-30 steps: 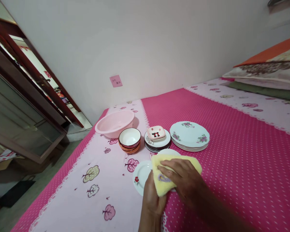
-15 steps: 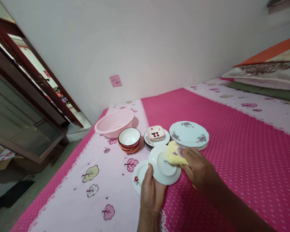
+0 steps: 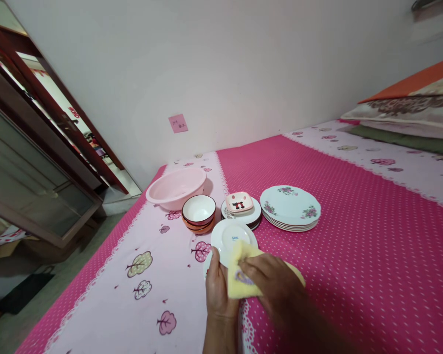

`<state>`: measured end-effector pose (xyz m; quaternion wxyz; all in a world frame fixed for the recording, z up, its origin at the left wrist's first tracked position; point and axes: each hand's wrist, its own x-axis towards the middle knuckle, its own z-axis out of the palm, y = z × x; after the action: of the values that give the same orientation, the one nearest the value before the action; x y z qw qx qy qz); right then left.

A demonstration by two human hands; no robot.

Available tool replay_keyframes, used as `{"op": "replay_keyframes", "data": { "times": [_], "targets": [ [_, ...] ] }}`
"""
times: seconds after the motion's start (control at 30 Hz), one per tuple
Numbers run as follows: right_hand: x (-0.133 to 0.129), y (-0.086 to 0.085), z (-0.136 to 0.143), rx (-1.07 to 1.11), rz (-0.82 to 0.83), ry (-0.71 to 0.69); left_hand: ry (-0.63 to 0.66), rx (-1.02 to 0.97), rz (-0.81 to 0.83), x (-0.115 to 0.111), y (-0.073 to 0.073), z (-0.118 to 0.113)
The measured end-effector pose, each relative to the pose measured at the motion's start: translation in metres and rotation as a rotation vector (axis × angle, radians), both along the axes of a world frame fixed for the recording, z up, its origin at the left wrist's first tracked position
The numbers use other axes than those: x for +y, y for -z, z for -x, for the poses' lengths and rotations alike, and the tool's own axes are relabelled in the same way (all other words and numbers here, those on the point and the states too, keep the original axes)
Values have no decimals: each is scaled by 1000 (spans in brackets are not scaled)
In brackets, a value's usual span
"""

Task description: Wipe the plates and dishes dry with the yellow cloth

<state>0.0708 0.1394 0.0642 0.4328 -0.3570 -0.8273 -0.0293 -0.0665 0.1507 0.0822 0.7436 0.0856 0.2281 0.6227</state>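
My left hand [image 3: 219, 287] grips a small white plate [image 3: 225, 243] by its lower edge, thumb on the upturned underside, where a small blue mark shows. My right hand [image 3: 275, 280] is closed on a yellow cloth [image 3: 239, 290] and presses it against the plate's lower right part. Behind my left hand lies another white plate [image 3: 206, 265], mostly hidden. Just beyond the held plate stands a stack of dark-rimmed plates [image 3: 256, 214] with a small pink dish [image 3: 239, 202] on top.
Stacked bowls [image 3: 198, 211] stand left of the plates, with a pink basin [image 3: 175, 189] behind them. To the right is a pile of large flowered plates [image 3: 291, 209]. Pillows [image 3: 413, 113] lie at the far right of the bed, against the white wall [image 3: 243, 73].
The held plate has shifted left, over the plate on the bed. My right hand has moved left and down, carrying the yellow cloth, which is more spread out now, across the plate's underside.
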Motion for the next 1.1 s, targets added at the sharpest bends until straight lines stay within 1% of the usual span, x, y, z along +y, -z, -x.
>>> {"op": "replay_keyframes", "data": {
  "times": [0.07,0.1,0.17,0.23,0.3,0.37,0.43,0.47,0.5,0.53,0.6,0.63,0.67,0.73,0.8,0.87,0.93,1.0,1.1],
  "targets": [
    [-2,-2,4,-15,-88,-20,112,-12,33,-2,2,-2],
    [-2,-5,4,-24,-127,-36,145,-16,39,-2,4,-4],
    [0,-12,-1,-33,-160,-59,142,-21,24,-3,7,-10],
    [4,-20,-9,-6,-142,-47,103,-10,-25,-4,10,-17],
    [9,-25,-19,43,-111,-2,89,38,-113,-6,11,-23],
    [17,-27,-32,75,-109,44,105,108,-208,-8,10,-27],
    [28,-27,-48,127,-120,101,143,153,-247,-10,10,-27],
    [33,-27,-57,177,-99,140,157,159,-236,-11,10,-26],
    [38,-27,-65,244,-31,197,158,152,-209,-10,11,-24],
    [41,-28,-73,326,78,264,143,135,-173,-9,12,-22],
    [46,-31,-83,530,391,365,88,77,-92,-6,13,-17],
    [47,-32,-84,648,565,366,59,44,-54,-4,14,-15],
    [47,-33,-83,772,735,323,34,15,-24,-2,14,-13],
    [44,-34,-75,994,1011,136,-2,-23,9,2,14,-12],
    [40,-33,-62,1114,1185,-62,-24,-33,19,4,14,-11],
    [35,-32,-51,1144,1243,-188,-29,-23,15,4,15,-10],
    [30,-32,-44,1137,1244,-244,-36,5,6,3,15,-10],
    [27,-34,-43,1118,1235,-235,-41,37,-14,2,14,-10],
    [26,-37,-46,1070,1167,-154,-42,117,-61,0,12,-12]
  ]
}}
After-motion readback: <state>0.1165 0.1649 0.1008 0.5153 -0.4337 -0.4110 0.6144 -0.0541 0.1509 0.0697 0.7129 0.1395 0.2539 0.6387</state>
